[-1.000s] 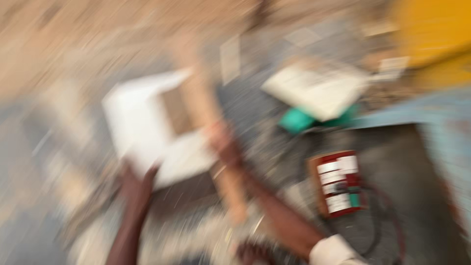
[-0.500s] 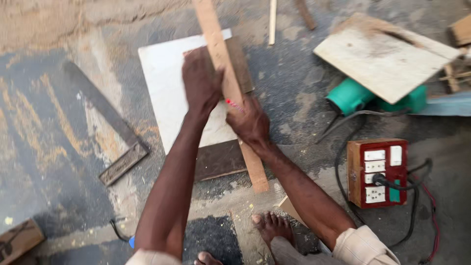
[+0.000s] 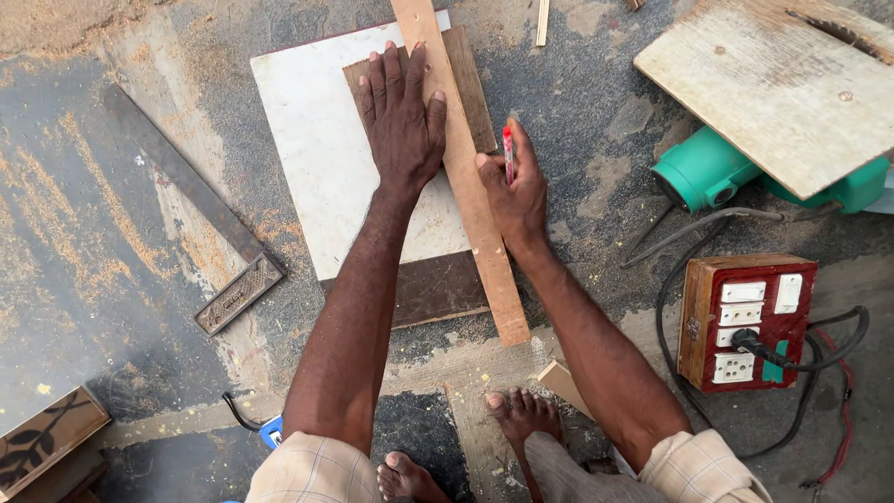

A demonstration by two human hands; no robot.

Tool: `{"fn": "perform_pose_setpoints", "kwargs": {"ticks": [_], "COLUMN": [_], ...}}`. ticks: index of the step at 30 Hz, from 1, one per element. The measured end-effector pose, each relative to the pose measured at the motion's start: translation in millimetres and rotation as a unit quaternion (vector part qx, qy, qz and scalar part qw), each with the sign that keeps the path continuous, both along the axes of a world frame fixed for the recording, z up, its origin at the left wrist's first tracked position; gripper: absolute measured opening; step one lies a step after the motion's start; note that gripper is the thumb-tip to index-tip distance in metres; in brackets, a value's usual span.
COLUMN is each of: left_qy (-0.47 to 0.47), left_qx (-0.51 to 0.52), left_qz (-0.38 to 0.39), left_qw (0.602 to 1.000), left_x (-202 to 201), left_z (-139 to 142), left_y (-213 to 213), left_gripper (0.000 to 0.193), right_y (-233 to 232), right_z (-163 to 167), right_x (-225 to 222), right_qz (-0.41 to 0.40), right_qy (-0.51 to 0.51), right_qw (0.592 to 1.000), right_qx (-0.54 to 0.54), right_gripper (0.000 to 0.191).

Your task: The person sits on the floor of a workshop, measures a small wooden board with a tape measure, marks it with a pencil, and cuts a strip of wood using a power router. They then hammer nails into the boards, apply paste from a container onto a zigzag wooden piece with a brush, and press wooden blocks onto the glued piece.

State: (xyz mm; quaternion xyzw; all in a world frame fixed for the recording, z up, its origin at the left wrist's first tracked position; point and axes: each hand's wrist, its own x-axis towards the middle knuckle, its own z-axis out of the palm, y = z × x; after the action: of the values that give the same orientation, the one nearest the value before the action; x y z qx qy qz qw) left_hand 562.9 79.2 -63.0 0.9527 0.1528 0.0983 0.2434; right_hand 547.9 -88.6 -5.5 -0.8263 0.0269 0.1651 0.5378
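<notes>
A long wooden strip (image 3: 463, 172) lay across a white board (image 3: 317, 158) on the sawdusted floor. Your left hand (image 3: 402, 116) pressed it flat, fingers spread; your right hand (image 3: 514, 186) pinched a red pencil (image 3: 508, 154) against its edge, apparently marking a line. Next likely called for a steady stroke. A try square (image 3: 200, 219) and switch box (image 3: 745, 321) lay nearby.
</notes>
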Motion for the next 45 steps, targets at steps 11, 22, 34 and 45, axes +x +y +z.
{"fn": "perform_pose_setpoints", "kwargs": {"ticks": [11,22,34,45], "left_qy": [0.021,0.043,0.057,0.081], "left_qx": [0.03,0.041,0.036,-0.037], "left_qz": [-0.017,-0.015,-0.023,0.042], "left_qw": [0.999,0.998,0.997,0.995], "left_x": [-21,-21,-21,-7], "left_z": [-12,-16,-13,-11], "left_y": [-3,-3,-2,-18], "left_gripper": [0.058,0.057,0.059,0.053], "right_y": [6,7,11,14], "right_z": [2,5,12,20], "right_x": [-43,-41,-41,-39], "right_qz": [-0.024,0.013,0.008,0.017], "right_qy": [-0.015,-0.068,-0.081,-0.062], "right_qw": [0.999,0.996,0.996,0.996], "right_qx": [-0.029,-0.048,-0.038,-0.058], "right_gripper": [0.053,0.041,0.041,0.045]}}
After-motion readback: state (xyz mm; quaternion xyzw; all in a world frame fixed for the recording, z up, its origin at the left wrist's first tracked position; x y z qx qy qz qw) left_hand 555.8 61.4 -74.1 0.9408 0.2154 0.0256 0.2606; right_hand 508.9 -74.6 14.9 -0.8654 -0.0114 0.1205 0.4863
